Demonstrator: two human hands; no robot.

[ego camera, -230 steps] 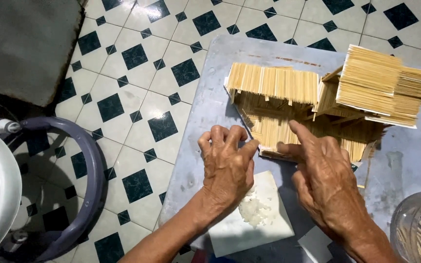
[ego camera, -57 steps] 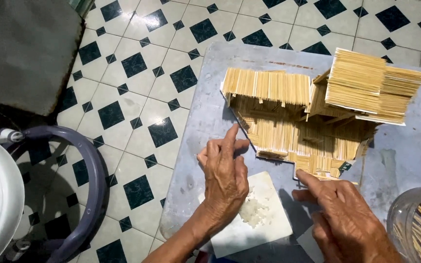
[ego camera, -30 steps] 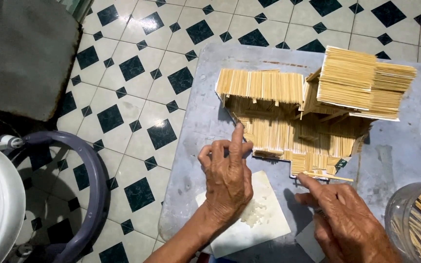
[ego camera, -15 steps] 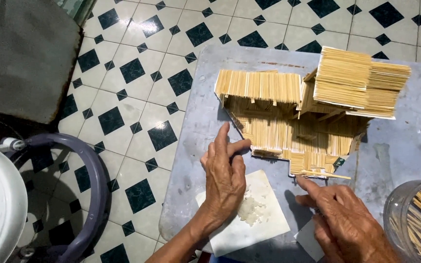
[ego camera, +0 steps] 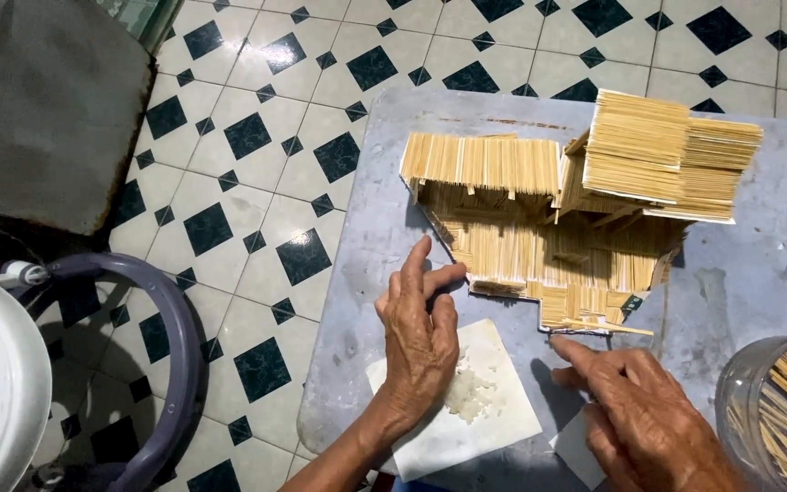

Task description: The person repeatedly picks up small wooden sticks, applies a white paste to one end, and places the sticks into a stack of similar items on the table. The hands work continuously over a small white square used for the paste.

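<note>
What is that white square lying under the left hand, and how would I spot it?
Start at the grey table bearing the little house of thin wooden sticks. Nearer the person, in front of the house, lies a flat white sheet, partly under the left hand. It alone bears a small heap of whitish paste; the smaller white scrap by the right hand looks bare.

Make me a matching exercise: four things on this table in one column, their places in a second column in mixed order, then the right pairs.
Things:
1. stick house
2. white sheet
3. clear jar
4. loose stick

Places:
A. at the right edge, full of sticks
B. at the far side of the table
C. under the left hand
D. by the house's near edge, ahead of the right hand

Pairs: 1-B, 2-C, 3-A, 4-D
</note>
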